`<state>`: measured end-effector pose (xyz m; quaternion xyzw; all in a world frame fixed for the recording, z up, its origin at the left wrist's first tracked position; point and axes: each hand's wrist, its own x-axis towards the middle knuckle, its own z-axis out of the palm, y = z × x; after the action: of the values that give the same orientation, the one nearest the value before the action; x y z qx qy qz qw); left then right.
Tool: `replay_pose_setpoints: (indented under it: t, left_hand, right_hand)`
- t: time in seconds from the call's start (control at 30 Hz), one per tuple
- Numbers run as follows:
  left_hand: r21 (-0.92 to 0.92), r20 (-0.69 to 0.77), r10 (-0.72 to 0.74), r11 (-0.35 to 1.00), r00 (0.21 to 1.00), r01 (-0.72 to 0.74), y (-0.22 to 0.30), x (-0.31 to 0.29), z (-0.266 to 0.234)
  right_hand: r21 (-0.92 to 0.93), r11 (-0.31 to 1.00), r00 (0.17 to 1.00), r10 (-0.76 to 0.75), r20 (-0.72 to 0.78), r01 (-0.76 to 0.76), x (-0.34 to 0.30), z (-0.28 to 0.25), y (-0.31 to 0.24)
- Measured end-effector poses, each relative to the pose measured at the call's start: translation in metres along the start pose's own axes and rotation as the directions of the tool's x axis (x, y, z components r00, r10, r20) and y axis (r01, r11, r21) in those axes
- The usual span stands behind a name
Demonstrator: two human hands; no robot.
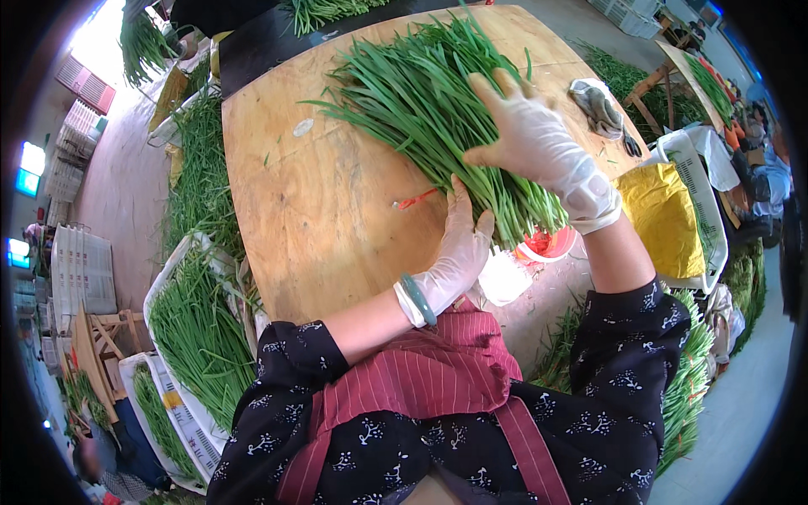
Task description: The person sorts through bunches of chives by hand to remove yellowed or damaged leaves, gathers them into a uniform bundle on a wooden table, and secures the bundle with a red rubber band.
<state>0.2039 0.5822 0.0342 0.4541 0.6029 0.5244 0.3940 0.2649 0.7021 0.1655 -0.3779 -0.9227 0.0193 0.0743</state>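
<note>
A thick bundle of garlic chives (421, 93) lies across the wooden board, its pale stem ends pointing toward me over the near edge. My left hand (459, 257), in a thin whitish glove, grips the bundle's left side near the stems; some of its fingers are hidden by the chives. On top of the bundle rests my right hand (534, 139), also gloved, with fingers stretched and spread apart. A short red tie (417, 199) lies on the board beside the bundle's left edge.
The wooden board (311, 210) carries a grey cloth (596, 108) and dark scissors (631, 145) at right. Below its near edge are a red container (551, 244) and a white bag (505, 279). White crates of chives (198, 328) stand left; a yellow sack (661, 219) hangs right.
</note>
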Motion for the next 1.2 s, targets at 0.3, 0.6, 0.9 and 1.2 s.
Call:
replay_pose_setpoints:
  t: [0.3,0.6,0.9,1.2]
  left_hand:
    - [0.881,0.429,0.108,0.17,0.897,-0.442,-0.037,0.005,0.008]
    - [-0.101,0.032,-0.105,0.989,0.994,0.108,-0.024,0.003,-0.009]
    - [-0.226,-0.267,-0.044,0.974,0.963,-0.018,-0.005,0.016,-0.062]
    - [-0.356,-0.29,-0.164,0.933,0.943,0.053,-0.02,0.057,-0.051]
  right_hand:
    - [-0.064,0.853,0.717,-0.391,0.577,0.518,0.046,0.094,-0.086]
    - [-0.111,0.71,0.659,-0.57,0.491,0.696,0.043,0.068,-0.057]
    - [-0.017,0.862,0.862,-0.507,0.007,0.507,0.022,0.053,-0.008]
    - [-0.086,0.924,0.912,-0.383,-0.145,0.374,0.023,0.057,-0.011]
